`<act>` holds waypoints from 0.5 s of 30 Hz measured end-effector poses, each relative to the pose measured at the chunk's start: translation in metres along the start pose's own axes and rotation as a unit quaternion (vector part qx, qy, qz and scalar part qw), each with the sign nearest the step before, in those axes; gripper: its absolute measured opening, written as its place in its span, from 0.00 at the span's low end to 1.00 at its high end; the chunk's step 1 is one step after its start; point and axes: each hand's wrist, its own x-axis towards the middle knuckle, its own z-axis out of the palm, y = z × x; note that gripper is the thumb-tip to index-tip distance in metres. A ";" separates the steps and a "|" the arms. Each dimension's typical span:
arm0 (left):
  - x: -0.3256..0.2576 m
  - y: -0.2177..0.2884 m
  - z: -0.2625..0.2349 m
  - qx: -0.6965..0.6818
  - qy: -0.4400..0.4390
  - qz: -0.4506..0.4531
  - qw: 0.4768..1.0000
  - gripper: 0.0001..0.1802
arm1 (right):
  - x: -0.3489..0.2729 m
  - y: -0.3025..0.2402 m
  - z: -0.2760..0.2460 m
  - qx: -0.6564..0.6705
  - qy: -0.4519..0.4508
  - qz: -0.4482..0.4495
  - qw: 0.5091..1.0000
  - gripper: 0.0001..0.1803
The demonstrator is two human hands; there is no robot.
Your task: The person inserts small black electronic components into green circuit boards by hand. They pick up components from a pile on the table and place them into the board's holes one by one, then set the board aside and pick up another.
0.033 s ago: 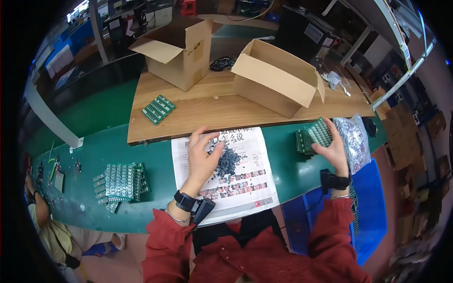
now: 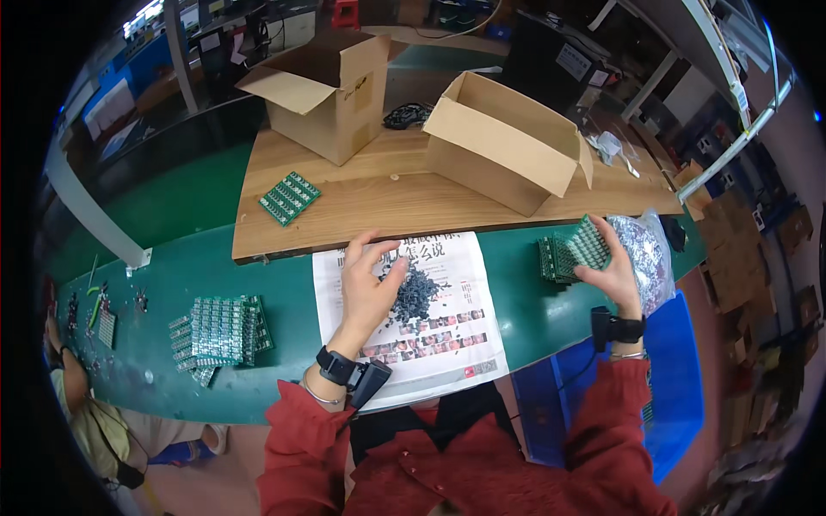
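My left hand [image 2: 368, 284] hovers over a sheet of newspaper [image 2: 344, 378], its fingers spread and curved with nothing between them. Beside and partly under its fingertips lies a heap of small dark grey parts [image 2: 417, 294], too small to name. At the right, my right hand [image 2: 616, 273] grips a green circuit board panel [image 2: 588, 243] by its right side, thumb below and fingers at the top. That panel tilts against a stack of similar green panels [image 2: 554, 262] on the green table. Another stack of circuit board panels [image 2: 225, 331] rests at the left.
Two open cardboard boxes [image 2: 357, 112] [image 2: 495, 163] stand on a wooden board [image 2: 387, 193], with one loose panel [image 2: 290, 199] there. A clear bag of parts [image 2: 644, 258] and a blue bin [image 2: 680, 378] are at the right. Another person's arm [image 2: 76, 378] shows far left.
My right hand has shifted very slightly to the right with the circuit board panel. My left hand stays in place.
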 end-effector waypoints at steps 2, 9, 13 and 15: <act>0.001 0.001 -0.003 -0.003 -0.003 -0.004 1.000 0.13 | 0.007 0.003 -0.019 0.026 -0.063 -0.016 0.998 0.46; 0.001 0.000 -0.004 -0.014 -0.024 -0.012 1.000 0.14 | 0.030 0.016 -0.026 0.029 -0.245 -0.005 0.969 0.52; 0.003 0.001 -0.007 -0.009 -0.025 -0.013 1.000 0.15 | 0.035 0.030 -0.022 0.002 -0.270 -0.015 0.963 0.54; 0.003 -0.001 -0.007 -0.008 -0.026 -0.014 1.000 0.15 | 0.036 0.033 -0.019 -0.042 -0.285 -0.030 0.957 0.57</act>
